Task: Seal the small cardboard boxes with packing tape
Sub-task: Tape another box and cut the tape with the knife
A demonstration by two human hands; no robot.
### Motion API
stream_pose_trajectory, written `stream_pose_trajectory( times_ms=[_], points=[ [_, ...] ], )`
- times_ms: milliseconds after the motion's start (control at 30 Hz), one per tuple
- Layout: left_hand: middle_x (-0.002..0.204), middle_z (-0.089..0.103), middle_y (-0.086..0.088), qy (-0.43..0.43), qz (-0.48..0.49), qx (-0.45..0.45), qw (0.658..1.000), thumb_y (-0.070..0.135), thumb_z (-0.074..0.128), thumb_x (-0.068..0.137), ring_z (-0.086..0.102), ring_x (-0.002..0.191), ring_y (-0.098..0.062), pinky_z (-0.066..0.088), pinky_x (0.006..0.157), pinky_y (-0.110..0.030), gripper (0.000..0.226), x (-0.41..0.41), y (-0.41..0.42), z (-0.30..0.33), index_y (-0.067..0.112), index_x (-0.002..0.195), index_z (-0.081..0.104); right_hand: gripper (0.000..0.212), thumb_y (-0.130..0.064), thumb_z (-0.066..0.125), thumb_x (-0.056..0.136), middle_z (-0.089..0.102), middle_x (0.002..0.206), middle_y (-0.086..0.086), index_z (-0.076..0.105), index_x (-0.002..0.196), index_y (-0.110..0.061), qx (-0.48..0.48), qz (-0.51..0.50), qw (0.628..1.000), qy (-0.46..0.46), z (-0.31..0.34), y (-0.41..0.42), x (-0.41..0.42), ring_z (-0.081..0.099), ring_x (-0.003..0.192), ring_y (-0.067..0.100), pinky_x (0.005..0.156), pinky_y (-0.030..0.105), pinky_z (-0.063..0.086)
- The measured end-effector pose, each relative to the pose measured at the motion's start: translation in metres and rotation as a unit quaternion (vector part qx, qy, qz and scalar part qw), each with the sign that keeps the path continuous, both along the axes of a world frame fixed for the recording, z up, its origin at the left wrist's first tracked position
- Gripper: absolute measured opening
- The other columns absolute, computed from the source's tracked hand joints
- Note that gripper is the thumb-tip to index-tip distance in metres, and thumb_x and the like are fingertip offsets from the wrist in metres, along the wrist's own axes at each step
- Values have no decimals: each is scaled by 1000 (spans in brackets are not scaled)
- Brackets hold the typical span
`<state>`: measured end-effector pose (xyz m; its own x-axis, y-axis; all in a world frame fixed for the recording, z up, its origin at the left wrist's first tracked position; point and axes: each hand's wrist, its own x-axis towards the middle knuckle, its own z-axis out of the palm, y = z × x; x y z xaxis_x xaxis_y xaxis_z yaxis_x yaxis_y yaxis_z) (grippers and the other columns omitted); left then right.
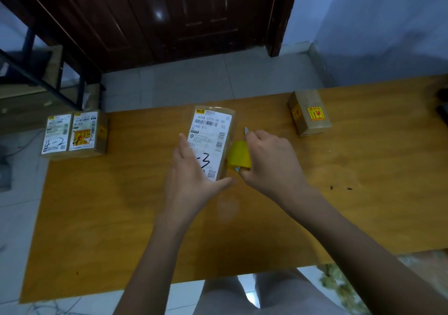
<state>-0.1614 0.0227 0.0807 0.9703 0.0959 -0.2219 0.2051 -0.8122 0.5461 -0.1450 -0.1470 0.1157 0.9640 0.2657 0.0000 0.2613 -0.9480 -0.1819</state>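
At the centre of the orange wooden counter [121,217], the left hand [191,169] presses flat on the small labelled cardboard box [213,140] while the right hand [269,159] grips a yellow tape dispenser [238,155] at its 3 o'clock side, mid-taping; next, probably, severing the strip.

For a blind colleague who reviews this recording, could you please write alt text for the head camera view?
A person's left hand steadies a labelled cardboard box on a wooden table, while the right hand holds a yellow tape dispenser against the box's right side. Two more labelled boxes sit at the table's far left, and another box at the far right.
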Motion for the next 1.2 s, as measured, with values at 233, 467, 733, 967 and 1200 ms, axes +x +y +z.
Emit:
stream_pose_trajectory(
  times_ms=[233, 467, 733, 967, 1200],
  points=[
    [145, 45, -2, 27, 71, -131, 988, 66, 71, 53, 47, 131, -22, 46, 100, -50, 122, 2, 5, -17, 17, 152, 20, 55, -31, 81, 68, 59, 106, 4, 57, 113, -12, 99, 3, 995, -11, 11, -9, 11, 59, 91, 24, 69, 35, 47],
    [119, 59, 12, 0, 136, -257, 957, 62, 72, 50, 61, 102, 0, 56, 80, -34, 79, -2, 17, -13, 54, 122, 40, 45, -18, 78, 78, 62, 99, 6, 53, 114, -8, 311, -62, 948, 23, -20, -32, 7, 60, 87, 22, 65, 44, 53],
    [122, 57, 2, -29, 141, -253, 957, 61, 74, 55, 62, 106, -21, 56, 84, -49, 96, -5, 11, -11, 25, 135, 35, 41, -11, 72, 73, 60, 85, -1, 56, 111, -8, 202, -75, 969, -119, -15, -34, 19, 49, 63, 12, 46, 19, 26],
    [120, 53, 18, -55, 185, -330, 924, 50, 76, 60, 62, 94, 9, 53, 65, -14, 101, -2, 38, -3, 24, 145, 28, 42, -8, 67, 63, 64, 90, 7, 61, 105, -9, -33, -35, 978, -205, 6, -61, 22, 54, 79, 29, 52, 27, 27],
    [118, 58, 9, -5, 193, -393, 899, 49, 78, 55, 67, 93, -1, 54, 65, -18, 99, -3, 40, -4, 26, 141, 34, 42, -8, 67, 60, 65, 96, 6, 61, 102, -9, -43, -35, 987, -153, -4, -65, 19, 55, 92, 33, 51, 35, 42]
  ],
)
